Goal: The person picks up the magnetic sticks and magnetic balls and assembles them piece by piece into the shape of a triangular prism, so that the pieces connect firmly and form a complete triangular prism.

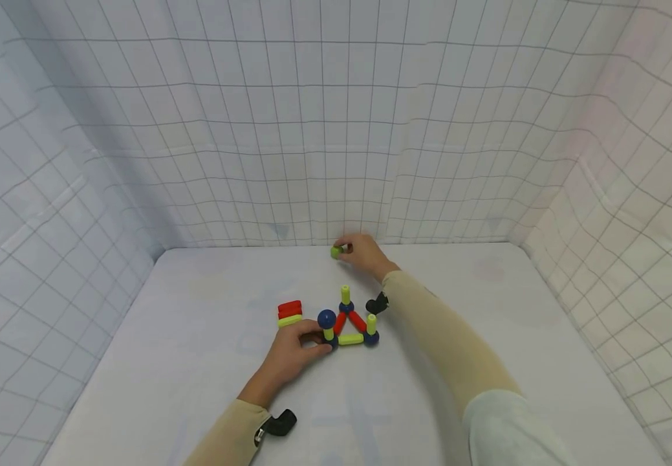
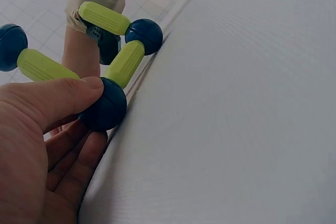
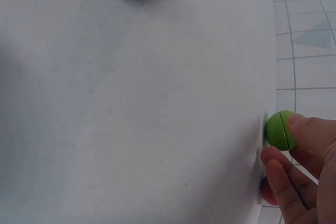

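Note:
A triangle of magnetic rods and balls stands on the table, with a yellow-green rod (image 1: pixel 350 339) at the front and red rods (image 1: pixel 357 321) behind. Dark blue balls (image 1: pixel 371 338) form its corners, each bearing an upright yellow-green rod (image 1: pixel 345 294). The front-left upright is topped by another blue ball (image 1: pixel 326 318). My left hand (image 1: pixel 293 351) pinches the front-left corner ball (image 2: pixel 106 106) between thumb and fingers. Over at the table's far edge, my right hand (image 1: pixel 363 252) pinches a green ball (image 3: pixel 280 130). A red ball (image 3: pixel 269 191) is partly hidden behind its fingers.
Two red rods (image 1: pixel 290 307) and a yellow-green rod (image 1: pixel 290 320) lie side by side left of the triangle. Grid-patterned white walls (image 1: pixel 312 129) border the white table (image 1: pixel 207 362) at the back and sides.

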`<move>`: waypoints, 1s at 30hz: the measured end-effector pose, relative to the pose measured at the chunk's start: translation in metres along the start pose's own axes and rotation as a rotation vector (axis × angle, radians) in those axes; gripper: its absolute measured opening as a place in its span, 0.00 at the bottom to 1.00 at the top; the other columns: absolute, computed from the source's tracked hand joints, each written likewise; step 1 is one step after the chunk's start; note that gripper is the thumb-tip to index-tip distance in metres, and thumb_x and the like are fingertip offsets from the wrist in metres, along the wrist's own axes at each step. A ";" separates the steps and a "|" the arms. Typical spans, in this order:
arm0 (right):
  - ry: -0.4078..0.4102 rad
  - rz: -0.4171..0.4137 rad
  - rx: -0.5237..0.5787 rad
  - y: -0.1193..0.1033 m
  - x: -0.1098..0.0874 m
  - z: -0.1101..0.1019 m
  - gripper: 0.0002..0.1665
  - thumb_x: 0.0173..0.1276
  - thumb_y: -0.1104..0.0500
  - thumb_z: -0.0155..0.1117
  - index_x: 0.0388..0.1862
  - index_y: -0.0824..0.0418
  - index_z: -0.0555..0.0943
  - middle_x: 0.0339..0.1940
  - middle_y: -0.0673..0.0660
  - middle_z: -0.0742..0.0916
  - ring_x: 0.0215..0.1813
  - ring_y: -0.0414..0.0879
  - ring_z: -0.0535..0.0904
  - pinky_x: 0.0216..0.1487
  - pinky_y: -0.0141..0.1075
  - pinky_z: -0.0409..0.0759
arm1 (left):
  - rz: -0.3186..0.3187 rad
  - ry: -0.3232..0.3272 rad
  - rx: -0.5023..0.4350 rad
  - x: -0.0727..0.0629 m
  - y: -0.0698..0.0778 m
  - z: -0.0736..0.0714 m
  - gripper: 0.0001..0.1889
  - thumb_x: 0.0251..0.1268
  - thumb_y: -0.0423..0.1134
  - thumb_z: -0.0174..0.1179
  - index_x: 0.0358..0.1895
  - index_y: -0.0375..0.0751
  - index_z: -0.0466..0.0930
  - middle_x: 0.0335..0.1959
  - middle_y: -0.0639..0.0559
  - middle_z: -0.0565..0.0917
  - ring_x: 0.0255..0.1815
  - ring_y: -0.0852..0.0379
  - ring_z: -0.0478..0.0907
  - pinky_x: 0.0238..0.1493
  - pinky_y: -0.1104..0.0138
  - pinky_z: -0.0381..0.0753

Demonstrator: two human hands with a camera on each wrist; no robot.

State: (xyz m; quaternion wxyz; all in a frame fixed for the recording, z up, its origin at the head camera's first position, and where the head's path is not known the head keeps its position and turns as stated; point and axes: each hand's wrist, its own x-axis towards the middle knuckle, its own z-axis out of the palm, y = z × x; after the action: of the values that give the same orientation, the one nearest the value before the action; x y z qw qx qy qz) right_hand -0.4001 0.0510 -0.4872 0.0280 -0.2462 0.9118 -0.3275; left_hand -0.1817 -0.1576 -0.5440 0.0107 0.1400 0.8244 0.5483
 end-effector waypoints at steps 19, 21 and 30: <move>0.011 0.000 0.057 0.006 -0.005 0.006 0.16 0.75 0.61 0.75 0.60 0.58 0.88 0.55 0.55 0.89 0.55 0.49 0.84 0.60 0.43 0.83 | -0.001 0.000 0.015 -0.001 0.003 -0.001 0.16 0.65 0.32 0.79 0.54 0.44 0.91 0.46 0.57 0.89 0.45 0.59 0.87 0.57 0.63 0.86; 0.023 -0.003 0.067 0.007 -0.007 0.006 0.18 0.75 0.61 0.75 0.61 0.59 0.88 0.56 0.55 0.89 0.55 0.48 0.84 0.59 0.41 0.83 | -0.009 -0.001 0.019 -0.001 0.004 -0.001 0.15 0.65 0.33 0.79 0.54 0.45 0.91 0.46 0.58 0.89 0.45 0.59 0.87 0.57 0.63 0.86; 0.092 -0.008 0.158 0.008 -0.023 0.003 0.19 0.76 0.56 0.76 0.62 0.56 0.89 0.56 0.51 0.90 0.54 0.46 0.85 0.59 0.42 0.84 | 0.000 0.005 0.022 -0.002 0.002 0.000 0.15 0.65 0.33 0.79 0.53 0.45 0.91 0.45 0.58 0.89 0.45 0.58 0.87 0.57 0.64 0.86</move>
State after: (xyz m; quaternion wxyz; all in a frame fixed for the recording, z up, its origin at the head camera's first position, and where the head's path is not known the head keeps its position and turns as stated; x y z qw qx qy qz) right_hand -0.3827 0.0647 -0.4971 0.0039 -0.2314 0.8825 -0.4094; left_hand -0.1791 -0.1575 -0.5427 0.0072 0.1387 0.8305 0.5394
